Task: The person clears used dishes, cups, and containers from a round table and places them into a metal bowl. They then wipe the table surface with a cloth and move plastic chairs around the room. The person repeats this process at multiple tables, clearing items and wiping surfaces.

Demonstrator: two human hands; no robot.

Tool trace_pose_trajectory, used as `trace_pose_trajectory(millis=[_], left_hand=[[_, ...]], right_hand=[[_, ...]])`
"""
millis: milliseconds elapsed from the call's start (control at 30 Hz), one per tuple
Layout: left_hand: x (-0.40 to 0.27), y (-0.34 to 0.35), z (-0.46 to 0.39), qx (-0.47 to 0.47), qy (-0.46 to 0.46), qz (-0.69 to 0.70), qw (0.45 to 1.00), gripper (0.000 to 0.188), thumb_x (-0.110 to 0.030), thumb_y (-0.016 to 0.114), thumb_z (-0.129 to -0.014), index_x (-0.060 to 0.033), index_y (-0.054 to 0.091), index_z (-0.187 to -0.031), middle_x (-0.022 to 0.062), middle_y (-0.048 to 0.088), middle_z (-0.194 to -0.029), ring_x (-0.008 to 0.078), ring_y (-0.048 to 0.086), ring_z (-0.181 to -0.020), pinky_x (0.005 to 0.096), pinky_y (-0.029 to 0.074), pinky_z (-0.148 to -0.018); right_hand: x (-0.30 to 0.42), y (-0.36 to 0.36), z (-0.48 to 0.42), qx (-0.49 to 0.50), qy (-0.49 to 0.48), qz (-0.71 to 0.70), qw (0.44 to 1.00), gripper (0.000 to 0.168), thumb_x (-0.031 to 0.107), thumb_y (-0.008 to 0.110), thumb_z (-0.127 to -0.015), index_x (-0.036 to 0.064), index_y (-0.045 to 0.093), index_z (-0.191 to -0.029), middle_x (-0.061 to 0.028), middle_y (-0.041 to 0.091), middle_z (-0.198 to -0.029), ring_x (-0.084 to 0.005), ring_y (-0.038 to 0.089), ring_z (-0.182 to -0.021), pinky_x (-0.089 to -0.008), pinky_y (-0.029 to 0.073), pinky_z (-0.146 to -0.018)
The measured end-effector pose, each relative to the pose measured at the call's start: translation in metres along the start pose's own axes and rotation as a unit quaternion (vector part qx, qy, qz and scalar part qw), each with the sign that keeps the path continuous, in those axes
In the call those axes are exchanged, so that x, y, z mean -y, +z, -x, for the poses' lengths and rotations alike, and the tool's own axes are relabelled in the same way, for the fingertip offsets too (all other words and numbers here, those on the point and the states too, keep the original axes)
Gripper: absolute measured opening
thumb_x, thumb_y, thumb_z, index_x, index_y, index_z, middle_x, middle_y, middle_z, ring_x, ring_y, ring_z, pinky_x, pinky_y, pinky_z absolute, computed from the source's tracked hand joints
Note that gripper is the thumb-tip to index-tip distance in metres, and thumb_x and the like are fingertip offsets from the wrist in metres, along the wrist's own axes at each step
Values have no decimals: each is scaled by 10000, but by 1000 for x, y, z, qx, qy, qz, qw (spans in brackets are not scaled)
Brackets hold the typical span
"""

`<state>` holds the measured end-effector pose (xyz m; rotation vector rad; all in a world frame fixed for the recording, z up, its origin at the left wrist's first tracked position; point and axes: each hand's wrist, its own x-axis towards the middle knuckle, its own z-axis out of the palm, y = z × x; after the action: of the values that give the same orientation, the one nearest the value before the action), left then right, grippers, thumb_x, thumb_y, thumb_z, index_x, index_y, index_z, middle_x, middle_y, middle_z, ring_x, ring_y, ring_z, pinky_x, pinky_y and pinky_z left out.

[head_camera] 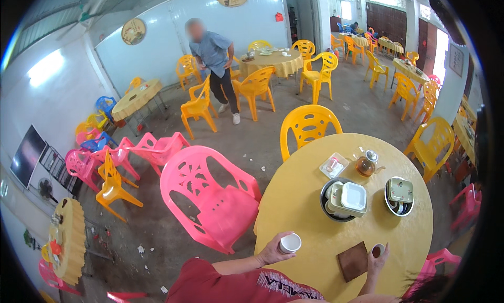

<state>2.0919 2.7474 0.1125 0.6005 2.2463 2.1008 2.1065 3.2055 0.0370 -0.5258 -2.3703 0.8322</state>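
My left hand (274,251) is closed around a white cup (290,244) near the edge of a round table with a yellow cloth (311,224). In my right hand (378,263) is a small cup of dark reddish liquid (377,251). A folded brown cloth (352,261) lies just beside that hand. Farther over the table stand a metal basin stacked with plates and square dishes (350,198) and a second basin with dishes and a green patterned tray (400,190). Behind them are a glass teapot of amber liquid (366,165) and a small white tray (333,165).
A pink plastic chair (220,208) stands against the table's left side, and a yellow chair (311,123) behind it. A person (214,55) in a blue shirt stands among yellow chairs near another round table (271,60). White litter (141,249) lies on the floor.
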Motion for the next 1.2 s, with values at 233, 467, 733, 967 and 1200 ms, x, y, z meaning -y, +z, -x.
trace_pose_trajectory(millis=[233, 467, 733, 967, 1200], left_hand=[[-8, -12, -5, -51, 13, -17, 998, 739, -49, 783, -718, -52, 356, -1321, 100, 472, -1258, 193, 503, -1146, 307, 434, -964], [26, -10, -5, -69, -9, -116, 991, 794, -94, 835, -643, -9, 360, -1274, 144, 484, -1196, 233, 535, -1071, 336, 466, -906], [11, -13, -3, -64, -17, -113, 991, 823, 7, 775, -632, -19, 314, -1313, 158, 425, -1281, 254, 475, -1149, 368, 419, -968], [4, -6, -13, -60, -48, -112, 991, 840, 26, 772, -619, -33, 310, -1319, 162, 417, -1299, 265, 472, -1162, 376, 413, -980], [11, -4, -7, -79, -75, -113, 988, 848, 10, 787, -607, -26, 319, -1314, 169, 423, -1297, 264, 475, -1160, 372, 417, -977]], right_hand=[[-7, 21, -10, 11, 39, -11, 999, 795, 95, 737, -664, -17, 358, -1353, -215, 427, -1331, -351, 411, -1241, -403, 340, -1048], [-53, 37, -39, -49, 43, -43, 997, 786, 132, 787, -665, -17, 377, -1319, -143, 553, -1095, -222, 564, -998, -340, 488, -843], [-13, -4, -140, -62, 26, 42, 997, 843, 189, 788, -621, 51, 370, -1340, -202, 507, -1216, -360, 503, -1111, -424, 426, -944], [-37, 11, -221, -44, 26, 188, 981, 790, 105, 722, -640, 116, 363, -1344, -158, 522, -1163, -358, 514, -1027, -446, 437, -881], [-40, 45, -262, 60, 8, 409, 910, 696, 68, 617, -759, 157, 330, -1386, -99, 448, -1291, -291, 447, -1170, -457, 379, -930]])
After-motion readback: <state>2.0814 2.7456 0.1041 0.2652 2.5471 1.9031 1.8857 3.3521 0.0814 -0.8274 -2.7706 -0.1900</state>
